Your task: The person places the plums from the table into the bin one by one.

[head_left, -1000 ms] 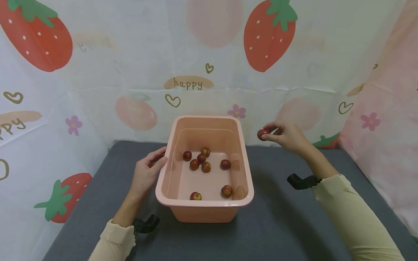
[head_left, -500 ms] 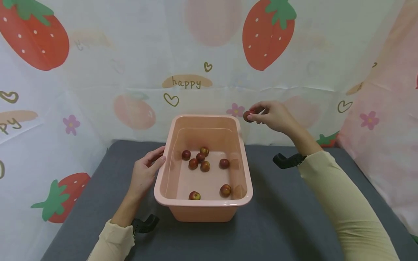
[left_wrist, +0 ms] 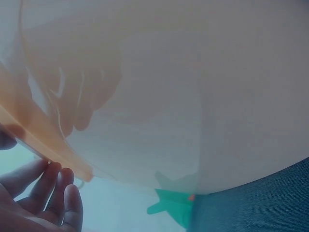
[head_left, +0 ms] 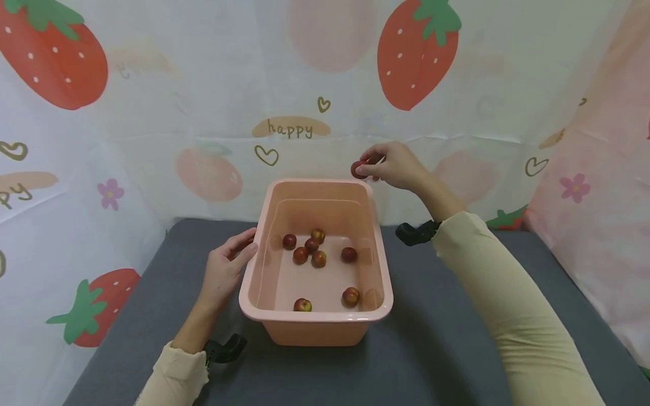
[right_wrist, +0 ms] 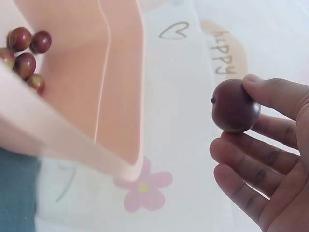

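Note:
In the head view my right hand (head_left: 393, 164) pinches a dark-red jujube (head_left: 358, 170), held up by the far right corner of the pink basin (head_left: 316, 317). The right wrist view shows this round, glossy jujube (right_wrist: 236, 106) between thumb and fingers, with a small dark stem nub; the other fingers are spread below it. On the opposite side, my left hand (head_left: 223, 273) touches the basin's left rim. Its fingers (left_wrist: 46, 191) are loosely bent against the outside of the rim. Several red and greenish jujubes (head_left: 319, 259) lie scattered on the basin's floor.
The basin stands on a dark grey table (head_left: 426, 338). Behind it hangs a pale curtain (head_left: 350, 118) printed with strawberries, hearts and flowers, which also runs along both sides. A black wrist strap mount (head_left: 418, 232) sits under the right wrist.
My right hand has moved left and up with the jujube, from right of the basin to its far right corner. The left hand stays at the rim.

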The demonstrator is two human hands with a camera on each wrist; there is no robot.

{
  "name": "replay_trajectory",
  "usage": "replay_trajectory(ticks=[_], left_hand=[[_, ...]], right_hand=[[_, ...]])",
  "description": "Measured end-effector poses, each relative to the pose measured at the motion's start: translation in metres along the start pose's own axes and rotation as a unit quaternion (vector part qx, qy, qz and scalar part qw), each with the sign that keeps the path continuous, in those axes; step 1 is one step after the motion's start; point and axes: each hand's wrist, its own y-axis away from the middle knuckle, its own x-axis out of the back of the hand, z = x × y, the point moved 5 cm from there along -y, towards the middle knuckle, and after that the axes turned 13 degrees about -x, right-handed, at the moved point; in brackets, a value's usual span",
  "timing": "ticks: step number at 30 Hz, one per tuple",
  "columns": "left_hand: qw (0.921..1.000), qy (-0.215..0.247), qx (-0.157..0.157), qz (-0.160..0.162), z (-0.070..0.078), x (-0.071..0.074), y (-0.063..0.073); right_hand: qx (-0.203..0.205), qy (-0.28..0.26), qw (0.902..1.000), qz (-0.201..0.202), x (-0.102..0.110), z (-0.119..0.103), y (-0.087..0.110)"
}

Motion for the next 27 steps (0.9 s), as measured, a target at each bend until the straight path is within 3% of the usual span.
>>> replay_trajectory(ticks=[9, 27], left_hand=[[0.9999, 0.006, -0.008, 0.008, -0.001, 0.001, 0.000], [1.0000, 0.001, -0.006, 0.007, -0.003, 0.000, 0.000]], right_hand=[[0.022, -0.008, 0.9994, -0.026, -0.025, -0.022, -0.006], [0.006, -0.001, 0.9974, -0.072, -0.063, -0.034, -0.006]])
